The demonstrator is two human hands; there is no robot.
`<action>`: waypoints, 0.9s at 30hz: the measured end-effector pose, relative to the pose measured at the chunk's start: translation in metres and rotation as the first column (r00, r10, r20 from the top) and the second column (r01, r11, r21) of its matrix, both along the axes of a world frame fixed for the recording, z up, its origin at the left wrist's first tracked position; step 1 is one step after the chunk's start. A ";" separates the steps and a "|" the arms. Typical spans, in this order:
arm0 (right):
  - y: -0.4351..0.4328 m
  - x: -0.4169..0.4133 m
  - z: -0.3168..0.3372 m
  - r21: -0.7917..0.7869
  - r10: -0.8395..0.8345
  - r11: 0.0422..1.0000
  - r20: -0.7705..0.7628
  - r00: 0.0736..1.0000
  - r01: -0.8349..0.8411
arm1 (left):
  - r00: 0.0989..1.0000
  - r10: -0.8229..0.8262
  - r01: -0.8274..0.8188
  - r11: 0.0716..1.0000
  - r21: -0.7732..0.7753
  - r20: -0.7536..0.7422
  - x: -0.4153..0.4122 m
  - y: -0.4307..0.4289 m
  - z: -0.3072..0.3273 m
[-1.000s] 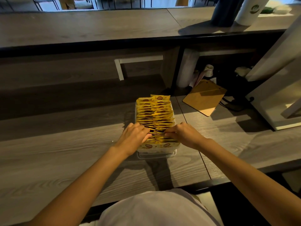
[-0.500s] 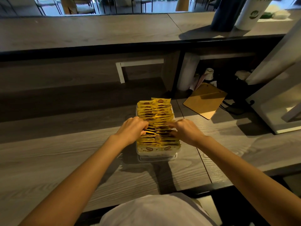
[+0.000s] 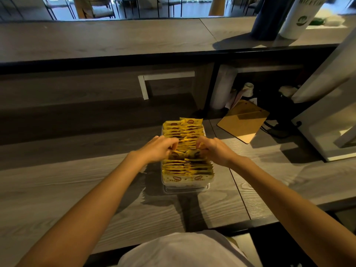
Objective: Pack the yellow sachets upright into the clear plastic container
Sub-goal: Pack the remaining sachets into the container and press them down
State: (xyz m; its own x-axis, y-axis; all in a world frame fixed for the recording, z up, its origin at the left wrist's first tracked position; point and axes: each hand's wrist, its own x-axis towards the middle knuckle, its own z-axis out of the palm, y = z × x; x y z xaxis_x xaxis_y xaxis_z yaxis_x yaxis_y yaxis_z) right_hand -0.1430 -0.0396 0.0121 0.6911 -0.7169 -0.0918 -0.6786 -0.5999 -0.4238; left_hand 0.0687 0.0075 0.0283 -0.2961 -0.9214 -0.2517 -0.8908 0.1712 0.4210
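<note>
A clear plastic container [image 3: 185, 186] stands on the grey wooden counter in front of me. It is filled with several yellow sachets [image 3: 187, 168] standing upright in two side-by-side rows. My left hand [image 3: 157, 148] and my right hand [image 3: 213, 150] both reach into the middle of the rows from either side. Their fingertips are curled on the top edges of the sachets there, parting them so that two sachet faces show in the gap. The sachets under the fingers are hidden.
A brown clipboard [image 3: 243, 121] lies to the right behind the container. A white appliance [image 3: 331, 120] stands at the far right with dark cables beside it. A raised counter shelf [image 3: 115, 39] runs across the back, carrying a dark bottle [image 3: 269, 18] and a white cup [image 3: 299, 16].
Both hands have moved away from me along the rows, from the near end to the middle. A gap between sachets has opened under the fingers.
</note>
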 end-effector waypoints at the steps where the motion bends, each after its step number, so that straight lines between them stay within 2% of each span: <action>1: 0.000 0.000 0.001 0.007 0.009 1.000 -0.015 1.000 -0.009 | 1.000 -0.001 0.001 1.000 0.016 -0.005 0.001 0.000 0.000; 7: 0.010 0.002 -0.002 0.026 0.047 0.999 -0.079 0.996 -0.045 | 0.998 -0.032 0.032 0.999 0.005 0.060 -0.004 0.008 -0.013; 9: 0.011 0.001 0.000 0.044 0.069 0.997 -0.081 0.994 -0.066 | 0.999 -0.048 0.047 0.998 0.044 0.020 -0.005 0.009 -0.008; 12: 0.014 -0.003 0.004 0.051 0.014 0.999 0.016 1.000 -0.015 | 0.992 0.050 -0.040 0.995 0.088 -0.115 -0.003 0.011 0.000; 14: 0.014 -0.008 0.003 -0.021 -0.089 0.995 0.135 0.987 0.093 | 0.977 0.136 -0.136 0.991 0.010 -0.163 -0.003 0.011 0.003; 16: 0.009 -0.010 0.001 -0.113 -0.136 0.981 0.181 0.974 0.158 | 0.982 0.157 -0.168 0.980 -0.111 -0.102 -0.001 0.009 0.002; 19: 0.004 -0.011 0.002 -0.114 -0.084 0.989 0.081 0.993 0.093 | 0.994 0.106 -0.103 0.989 -0.105 0.022 0.002 0.007 -0.004; 23: 0.001 -0.009 0.003 -0.097 -0.048 0.994 0.018 0.999 0.050 | 0.996 0.084 -0.082 0.996 -0.041 0.042 0.001 0.005 -0.008; 27: -0.004 -0.006 -0.003 -0.027 -0.081 0.996 -0.049 0.996 0.079 | 0.996 0.028 -0.027 0.999 -0.017 0.084 -0.001 0.001 -0.005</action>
State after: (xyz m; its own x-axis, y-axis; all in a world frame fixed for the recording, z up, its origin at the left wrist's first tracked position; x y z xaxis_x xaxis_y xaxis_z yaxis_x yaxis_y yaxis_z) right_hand -0.1486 -0.0432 0.0096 0.6263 -0.7723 -0.1064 -0.7449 -0.5527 -0.3737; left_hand 0.0673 0.0082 0.0236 -0.2486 -0.9330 -0.2602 -0.9274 0.1518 0.3419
